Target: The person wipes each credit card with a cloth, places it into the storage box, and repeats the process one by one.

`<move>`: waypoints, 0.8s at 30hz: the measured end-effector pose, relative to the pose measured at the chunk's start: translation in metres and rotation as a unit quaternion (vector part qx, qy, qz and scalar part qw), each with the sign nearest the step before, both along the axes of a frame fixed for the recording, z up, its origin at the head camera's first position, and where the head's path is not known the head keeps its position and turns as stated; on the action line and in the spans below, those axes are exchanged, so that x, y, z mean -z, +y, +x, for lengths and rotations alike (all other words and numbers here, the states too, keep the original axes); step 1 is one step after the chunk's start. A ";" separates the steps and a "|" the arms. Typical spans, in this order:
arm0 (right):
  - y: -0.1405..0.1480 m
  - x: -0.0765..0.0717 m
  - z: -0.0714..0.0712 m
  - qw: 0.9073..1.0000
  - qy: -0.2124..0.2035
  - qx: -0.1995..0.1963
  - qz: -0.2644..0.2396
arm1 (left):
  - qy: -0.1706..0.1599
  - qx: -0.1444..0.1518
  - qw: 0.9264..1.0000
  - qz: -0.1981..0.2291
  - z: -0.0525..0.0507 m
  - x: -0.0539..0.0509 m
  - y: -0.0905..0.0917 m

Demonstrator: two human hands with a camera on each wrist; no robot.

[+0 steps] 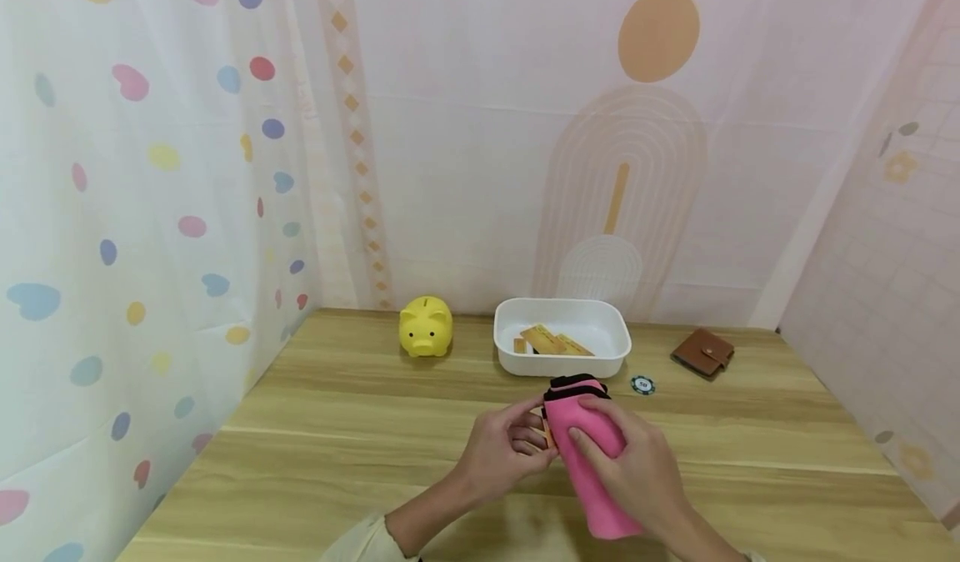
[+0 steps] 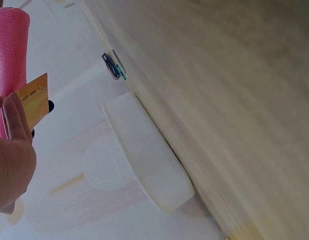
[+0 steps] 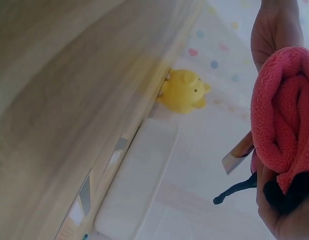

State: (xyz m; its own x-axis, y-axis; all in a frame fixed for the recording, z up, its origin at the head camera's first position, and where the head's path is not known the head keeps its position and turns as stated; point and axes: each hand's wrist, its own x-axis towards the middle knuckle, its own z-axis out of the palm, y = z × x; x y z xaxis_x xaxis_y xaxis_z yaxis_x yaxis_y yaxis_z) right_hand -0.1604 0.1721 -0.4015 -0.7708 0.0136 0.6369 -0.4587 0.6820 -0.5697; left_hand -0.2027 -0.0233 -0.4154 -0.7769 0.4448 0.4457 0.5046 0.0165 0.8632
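Lengthwise, pink roll [image 1: 582,472] slants, black-trimmed end [image 1: 573,393] toward tray [image 1: 558,366].

Soft light, hazy wrist views.

You have a piggy bank [image 1: 425,330] beyond your left hand [image 1: 501,452], leftward; beyond your right hand [image 1: 647,466], a chip [image 1: 642,385] and wallet [image 1: 703,353].

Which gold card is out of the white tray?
The gold card pinched in the left hand, beside the rolled pink cloth; the other gold cards in view lie inside the white tray.
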 end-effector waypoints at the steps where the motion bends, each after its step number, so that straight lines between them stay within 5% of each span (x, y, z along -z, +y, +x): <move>1: 0.000 0.000 0.000 1.000 -0.003 -0.001 -0.002 | 0.001 0.000 1.000 -0.001 0.000 0.000 0.000; 14: -0.001 -0.002 0.001 1.000 -0.016 -0.008 -0.003 | -0.010 0.012 1.000 0.007 0.000 0.000 -0.001; 19: -0.001 -0.002 0.001 1.000 -0.008 -0.010 -0.010 | 0.060 0.008 0.998 0.016 -0.001 0.003 -0.001; 24: 0.003 -0.001 0.002 1.000 -0.004 -0.002 -0.012 | 0.151 0.014 0.988 0.023 -0.003 0.007 -0.001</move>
